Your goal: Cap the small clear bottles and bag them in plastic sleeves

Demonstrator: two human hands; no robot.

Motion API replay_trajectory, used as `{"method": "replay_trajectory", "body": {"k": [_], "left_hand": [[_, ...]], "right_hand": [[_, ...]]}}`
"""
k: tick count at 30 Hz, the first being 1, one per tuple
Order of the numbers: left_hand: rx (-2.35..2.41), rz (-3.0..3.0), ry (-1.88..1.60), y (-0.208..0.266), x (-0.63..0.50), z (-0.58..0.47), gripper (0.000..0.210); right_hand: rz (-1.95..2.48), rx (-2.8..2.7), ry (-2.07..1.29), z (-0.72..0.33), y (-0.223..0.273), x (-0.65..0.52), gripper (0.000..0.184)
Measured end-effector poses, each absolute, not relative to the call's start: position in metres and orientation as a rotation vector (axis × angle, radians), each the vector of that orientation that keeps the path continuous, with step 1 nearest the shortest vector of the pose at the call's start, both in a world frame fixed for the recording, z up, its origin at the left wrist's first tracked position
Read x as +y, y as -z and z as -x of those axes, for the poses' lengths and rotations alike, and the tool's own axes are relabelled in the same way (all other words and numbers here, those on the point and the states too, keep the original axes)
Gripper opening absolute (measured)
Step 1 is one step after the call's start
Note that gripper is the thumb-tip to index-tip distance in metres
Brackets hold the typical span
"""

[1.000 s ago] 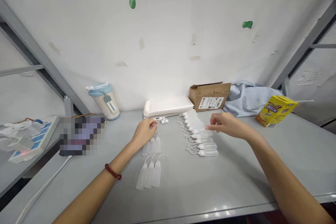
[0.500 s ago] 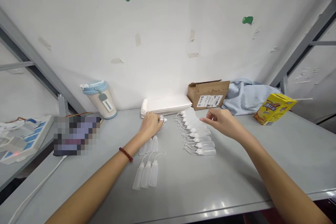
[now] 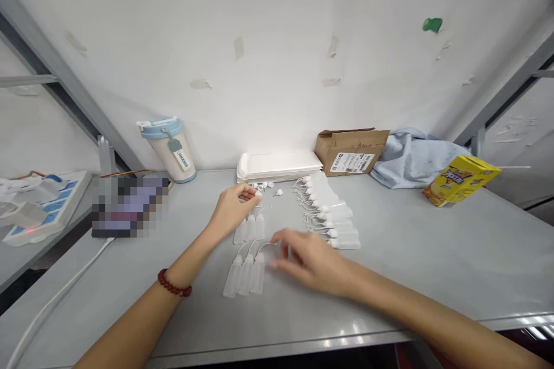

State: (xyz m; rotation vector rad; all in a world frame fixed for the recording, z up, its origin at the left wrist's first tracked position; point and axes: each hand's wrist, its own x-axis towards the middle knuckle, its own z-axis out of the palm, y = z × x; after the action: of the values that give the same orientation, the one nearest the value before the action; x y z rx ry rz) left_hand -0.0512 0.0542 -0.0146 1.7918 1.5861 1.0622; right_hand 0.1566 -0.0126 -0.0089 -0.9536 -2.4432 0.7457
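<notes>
Thumb and fingers of my left hand point(image 3: 236, 206) pinch a small white cap point(image 3: 258, 194). Beneath that hand lies a group of clear plastic squeeze bottles point(image 3: 250, 230), partly hidden by it. Nearer the front edge are 3 more squeeze bottles point(image 3: 244, 275) side by side, each with a thin curved tube at its top. My right hand point(image 3: 309, 259), slightly blurred, hovers just right of them with thumb and fingers apart and nothing visible between. Several loose white caps point(image 3: 268, 185) lie beyond my left hand. A column of capped bottles with tubes point(image 3: 341, 225) lies farther right.
Along the wall stand a blue-lidded tumbler point(image 3: 171, 153), a stack of white trays point(image 3: 279, 165), a cardboard box point(image 3: 352, 153) and a bunched pale blue cloth point(image 3: 411, 155). A yellow drink carton point(image 3: 459, 181) is at right. A blurred-out phone point(image 3: 134, 207) and power strip point(image 3: 54, 207) are at left.
My left hand has come back from the loose caps with a cap in its pinch. My right hand has moved left and nearer, from the bottle column to the front bottles.
</notes>
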Motion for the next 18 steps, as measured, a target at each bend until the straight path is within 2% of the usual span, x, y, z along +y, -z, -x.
{"method": "replay_trajectory", "body": {"k": [5,13,18], "left_hand": [[1.542,-1.721,-1.135,0.007,0.051,0.047,0.024],[1.517,-1.718,-1.096,0.005,0.045,0.044,0.023],[1.441,-1.668,-1.061,0.002,0.04,0.039,0.026]], "right_hand": [[0.75,-2.84,-0.519,-0.132,0.015,-0.027,0.033],[0.811,-2.878,-0.388,-0.141,0.02,-0.02,0.039],[0.861,-2.824,-0.262,-0.146,0.024,-0.015,0.036]]}}
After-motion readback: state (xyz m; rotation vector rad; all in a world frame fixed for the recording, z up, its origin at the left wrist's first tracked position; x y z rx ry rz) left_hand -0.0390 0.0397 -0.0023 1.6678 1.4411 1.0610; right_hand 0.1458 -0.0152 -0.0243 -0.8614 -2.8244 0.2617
